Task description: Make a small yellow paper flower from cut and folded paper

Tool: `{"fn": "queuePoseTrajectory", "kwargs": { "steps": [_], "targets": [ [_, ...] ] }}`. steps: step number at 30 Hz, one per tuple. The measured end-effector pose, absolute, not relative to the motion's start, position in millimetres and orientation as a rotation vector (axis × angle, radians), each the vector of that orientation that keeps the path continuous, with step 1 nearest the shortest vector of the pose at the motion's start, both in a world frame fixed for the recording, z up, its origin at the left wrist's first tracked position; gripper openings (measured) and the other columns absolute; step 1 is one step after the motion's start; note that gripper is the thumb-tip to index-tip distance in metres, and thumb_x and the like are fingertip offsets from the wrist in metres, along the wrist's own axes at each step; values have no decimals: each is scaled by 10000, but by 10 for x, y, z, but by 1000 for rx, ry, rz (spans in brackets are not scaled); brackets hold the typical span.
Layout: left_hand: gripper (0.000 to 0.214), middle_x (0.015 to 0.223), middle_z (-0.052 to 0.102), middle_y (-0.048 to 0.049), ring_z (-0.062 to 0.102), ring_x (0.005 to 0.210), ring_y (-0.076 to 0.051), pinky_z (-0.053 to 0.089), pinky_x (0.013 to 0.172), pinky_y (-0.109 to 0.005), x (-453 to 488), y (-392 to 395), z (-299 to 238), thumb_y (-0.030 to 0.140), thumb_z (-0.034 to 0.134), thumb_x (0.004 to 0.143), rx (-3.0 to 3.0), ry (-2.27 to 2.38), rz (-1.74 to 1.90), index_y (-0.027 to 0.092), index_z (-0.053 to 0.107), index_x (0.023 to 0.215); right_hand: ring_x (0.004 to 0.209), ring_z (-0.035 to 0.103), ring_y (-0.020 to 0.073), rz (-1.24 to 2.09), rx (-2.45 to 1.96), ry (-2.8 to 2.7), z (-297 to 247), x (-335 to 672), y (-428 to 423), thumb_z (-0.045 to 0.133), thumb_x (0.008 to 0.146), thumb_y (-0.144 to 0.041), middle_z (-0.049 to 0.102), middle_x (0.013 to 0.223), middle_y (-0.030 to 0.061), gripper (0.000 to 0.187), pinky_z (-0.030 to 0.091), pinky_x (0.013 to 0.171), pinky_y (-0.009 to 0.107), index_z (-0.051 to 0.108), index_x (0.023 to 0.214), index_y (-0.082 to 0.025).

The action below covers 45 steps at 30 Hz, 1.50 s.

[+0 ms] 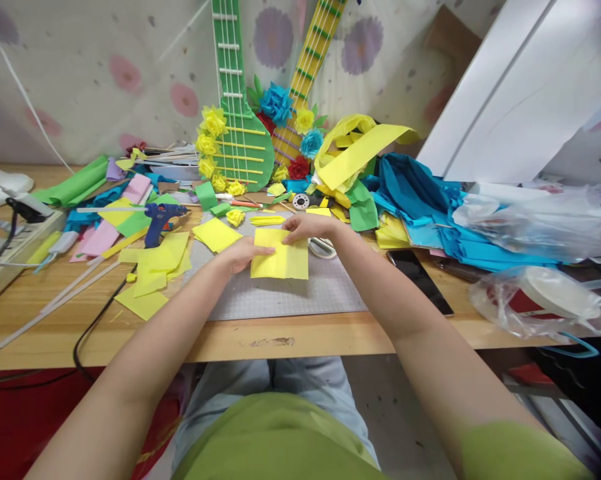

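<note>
A sheet of yellow crepe paper (280,263) is held over the grey cutting mat (290,303), with a crease line down its right part. My left hand (243,255) grips its left edge, thumb lying on top and the other fingers mostly behind. At the upper edge, the fingers of my right hand (305,228) pinch the same sheet. Just left of my left hand lies a stack of yellow paper pieces (215,235). Beyond the sheet are a folded yellow strip (267,220) and a yellow paper flower (235,217). A roll of tape (322,248) sits partly under my right wrist.
A blue glue gun (159,223) stands among loose yellow sheets (155,270) at left. Green (245,143) and yellow (310,60) paper guitars lean at the back. Right are blue crepe paper (420,200), a phone (420,281) and a bagged cup (545,300). A black cable (88,333) crosses the front edge.
</note>
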<state>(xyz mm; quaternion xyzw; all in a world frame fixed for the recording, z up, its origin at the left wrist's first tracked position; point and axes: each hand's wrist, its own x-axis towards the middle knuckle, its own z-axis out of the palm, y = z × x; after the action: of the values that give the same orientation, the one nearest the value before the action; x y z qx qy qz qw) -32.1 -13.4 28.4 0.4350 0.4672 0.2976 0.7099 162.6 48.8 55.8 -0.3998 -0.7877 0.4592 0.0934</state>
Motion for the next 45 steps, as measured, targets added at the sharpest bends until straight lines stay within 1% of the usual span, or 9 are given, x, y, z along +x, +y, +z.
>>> {"fn": "queuePoseTrajectory", "kwargs": {
  "steps": [5,11,18,21,26,30,34,39,45],
  "targets": [
    [407,911,696,-94,643,850,-234,487,822,-352,-350,-105,200,218,791,448,963,1096,779,139,677,831,529,466,66,1337,-1243,-2210,475,1604,532,730,523,-287,573,578,-39,195,342,491,193,626,640,-171],
    [383,855,702,-76,648,796,-210,499,799,-343,-372,-103,143,182,778,453,893,1134,929,124,670,816,566,548,121,1314,-1368,-1892,489,1745,517,713,572,-221,603,635,29,166,448,545,271,580,652,-161],
    [252,891,695,-79,653,815,-198,520,780,-348,-365,-103,62,117,682,587,684,1240,1352,120,645,836,732,572,169,386,-1914,-1999,481,2161,202,639,661,-312,631,769,53,196,407,637,279,581,791,-178],
    [283,947,687,-71,645,873,-187,519,803,-336,-351,-101,63,109,664,617,636,1230,1510,136,639,898,815,568,204,254,-2010,-2210,386,2194,80,622,669,-422,632,883,93,335,398,658,286,581,890,-173],
    [358,978,682,-63,628,935,-184,513,826,-319,-382,-108,84,115,661,641,587,1198,1648,160,619,994,868,573,242,97,-2094,-2343,320,2050,26,562,719,-350,625,916,165,250,389,670,299,593,864,-149],
    [371,1017,671,-68,623,951,-174,515,815,-294,-427,-100,69,98,645,657,547,1199,1686,159,606,1021,791,585,243,169,-2135,-2284,385,2053,30,546,702,-323,637,854,150,212,378,620,299,600,813,-150],
    [372,1054,658,-75,610,988,-175,512,825,-288,-445,-71,45,89,628,666,536,1213,1709,162,599,1030,655,553,159,565,-1942,-2089,449,2209,23,549,696,-374,629,777,63,208,361,557,255,572,765,-179],
    [370,1123,625,-94,605,999,-183,516,825,-294,-430,-61,67,81,628,664,486,1219,1757,143,591,1028,616,492,124,684,-1719,-2062,477,2244,-43,583,670,-516,583,750,25,403,341,540,234,508,891,-188],
    [350,1105,628,-117,621,957,-183,514,824,-308,-415,-51,95,68,638,654,416,1183,1833,115,594,998,695,510,147,888,-1514,-2553,542,2064,-76,556,649,-639,581,861,40,546,361,588,231,473,951,-191]
  ]
}}
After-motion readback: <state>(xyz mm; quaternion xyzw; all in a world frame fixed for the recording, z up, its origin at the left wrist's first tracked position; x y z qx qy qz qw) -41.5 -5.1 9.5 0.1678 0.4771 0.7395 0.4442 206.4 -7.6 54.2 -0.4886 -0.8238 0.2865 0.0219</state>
